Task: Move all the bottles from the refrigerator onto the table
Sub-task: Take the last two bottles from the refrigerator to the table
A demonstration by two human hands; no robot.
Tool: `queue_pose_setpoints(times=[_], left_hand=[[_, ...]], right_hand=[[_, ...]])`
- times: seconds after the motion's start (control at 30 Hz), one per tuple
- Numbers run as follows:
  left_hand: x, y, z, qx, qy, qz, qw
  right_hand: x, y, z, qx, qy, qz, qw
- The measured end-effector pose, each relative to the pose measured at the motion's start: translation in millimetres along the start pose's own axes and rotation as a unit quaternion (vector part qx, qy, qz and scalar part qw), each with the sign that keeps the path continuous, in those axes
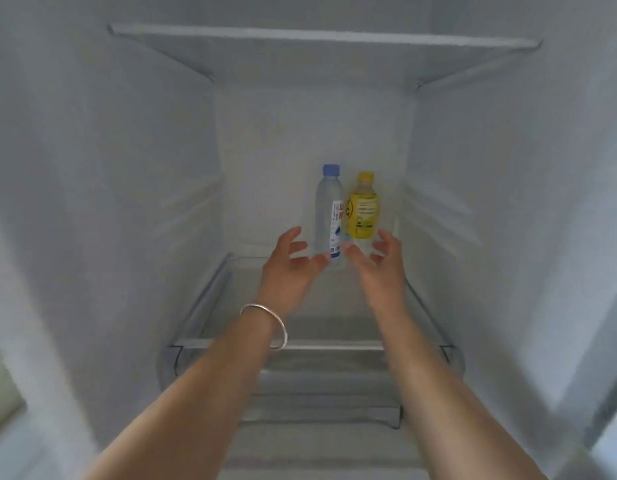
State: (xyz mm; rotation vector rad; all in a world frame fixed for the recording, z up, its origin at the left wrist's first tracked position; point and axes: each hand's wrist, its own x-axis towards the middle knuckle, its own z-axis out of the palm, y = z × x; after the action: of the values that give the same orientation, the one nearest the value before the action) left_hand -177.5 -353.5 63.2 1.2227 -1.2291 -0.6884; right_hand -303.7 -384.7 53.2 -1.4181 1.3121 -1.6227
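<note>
Two upright bottles at the far back of the refrigerator shelf [213, 296]: I am reaching my spread, empty left hand [288, 268] toward the blue-capped water bottle [329, 211], my equally empty right hand [383, 258] toward the yellow bottle [364, 209] just right of it.

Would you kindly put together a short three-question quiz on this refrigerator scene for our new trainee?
1. True or false: the left hand already grips the clear plastic bottle with the blue cap.
2. Which wrist wears the thin silver bangle? A) left B) right
3. Fill in: the yellow-labelled bottle with the yellow cap stands on the glass shelf to the ____ of the blue-capped bottle.

Key:
1. False; both the left hand and the right hand are open, reaching, holding nothing.
2. A.
3. Right.
</note>
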Motion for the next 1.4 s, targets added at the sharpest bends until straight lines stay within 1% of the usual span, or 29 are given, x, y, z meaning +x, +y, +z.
queue_pose_setpoints(times=[0.1, 0.17, 0.33, 0.4, 0.5, 0.63, 0.7, 0.77, 0.9, 1.13, 1.27, 1.33, 1.4], left_hand=[[40.1, -10.3, 19.7, 0.040, -0.007, -0.002, 0.999], [63.8, -20.0, 30.2, 0.065, -0.025, -0.006, 0.998], [116.9, -37.5, 42.6, 0.093, -0.024, -0.002, 0.995], [135.9, -46.2, 47.2, 0.091, -0.023, -0.012, 0.996], [155.0, -56.2, 59.1, 0.089, -0.047, -0.028, 0.994], [169.8, -62.9, 70.9, 0.114, -0.085, -0.055, 0.988], [182.0, -76.8, 75.9, 0.120, -0.092, -0.055, 0.987], [191.9, -88.7, 78.7, 0.116, -0.089, -0.059, 0.987], [171.9, -65.1, 70.3, 0.069, -0.083, -0.044, 0.993], [112.4, -22.8, 38.8, -0.047, -0.047, -0.034, 0.997], [52.9, 2.8, 12.6, -0.087, -0.080, -0.013, 0.993], [18.9, 12.3, -0.1, -0.115, -0.107, -0.020, 0.987], [-18.6, 21.8, -12.9, -0.139, -0.140, -0.035, 0.980]], right_hand=[[36.0, 6.0, 6.4, -0.041, 0.015, -0.015, 0.999], [60.0, 11.6, 9.0, -0.062, 0.032, -0.015, 0.997], [114.4, 38.2, 16.2, -0.093, 0.050, 0.063, 0.992], [128.2, 45.8, 19.6, -0.079, 0.031, 0.084, 0.993], [144.5, 54.4, 24.8, -0.048, -0.015, 0.110, 0.993], [167.1, 76.9, 38.2, -0.089, -0.078, 0.116, 0.986], [178.3, 86.3, 45.0, -0.097, -0.090, 0.110, 0.985], [179.8, 82.7, 47.5, -0.093, -0.086, 0.103, 0.987], [163.2, 63.8, 45.8, -0.070, -0.046, 0.090, 0.992], [102.4, -2.4, 17.9, 0.006, 0.011, 0.021, 1.000], [38.8, -36.8, -0.4, 0.012, 0.004, 0.024, 1.000], [3.5, -47.4, -11.8, 0.017, 0.004, 0.028, 0.999], [-34.8, -53.3, -25.2, -0.006, 0.015, 0.033, 0.999]])
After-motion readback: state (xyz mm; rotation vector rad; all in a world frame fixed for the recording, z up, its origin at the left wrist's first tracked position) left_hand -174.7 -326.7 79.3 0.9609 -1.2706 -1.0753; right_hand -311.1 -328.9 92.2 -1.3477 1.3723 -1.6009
